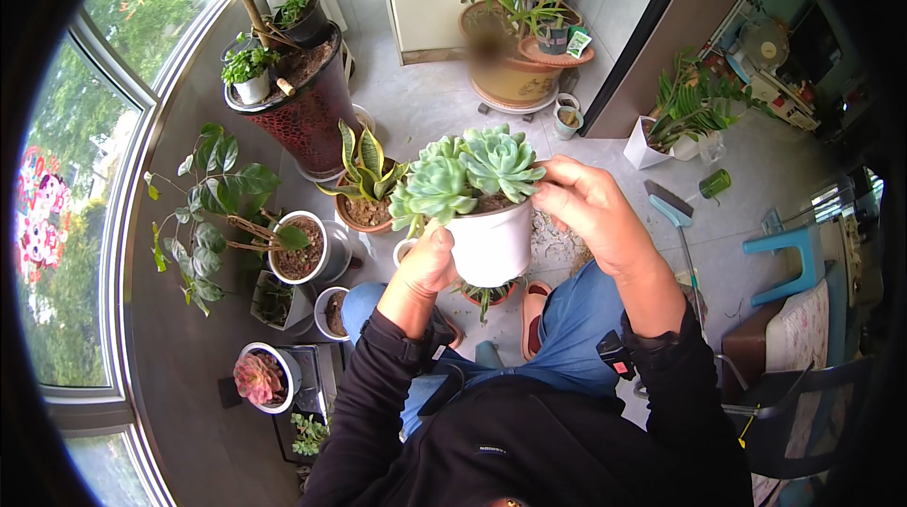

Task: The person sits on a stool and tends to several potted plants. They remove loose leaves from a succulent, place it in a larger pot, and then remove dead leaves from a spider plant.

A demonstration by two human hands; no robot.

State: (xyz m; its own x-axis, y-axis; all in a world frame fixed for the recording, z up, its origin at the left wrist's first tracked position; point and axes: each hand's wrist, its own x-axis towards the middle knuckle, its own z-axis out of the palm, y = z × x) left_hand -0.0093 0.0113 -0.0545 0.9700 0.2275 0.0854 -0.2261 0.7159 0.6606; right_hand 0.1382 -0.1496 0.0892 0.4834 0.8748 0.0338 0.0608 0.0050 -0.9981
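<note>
A white pot (492, 245) hangs in front of me above my knees, tilted a little. In it grows a succulent (499, 163) with several pale green rosettes, and some soil shows at the rim. My left hand (429, 262) grips the pot from the left, thumb up along its wall; its other fingers are partly hidden behind it. On the other side, the thumb and fingers of my right hand (592, 213) meet the rosette's edge by the rim. Whether they pinch a leaf is not clear. Below the pot, a small spiky plant (485, 298) shows between my feet.
To the left stand a snake plant (365, 174), a leafy plant's pot (301, 248), a small pot of soil (331, 312) and a pink succulent (258, 378). Debris (556, 245) litters the floor ahead. On the right are a broom (669, 206) and a blue stool (786, 259).
</note>
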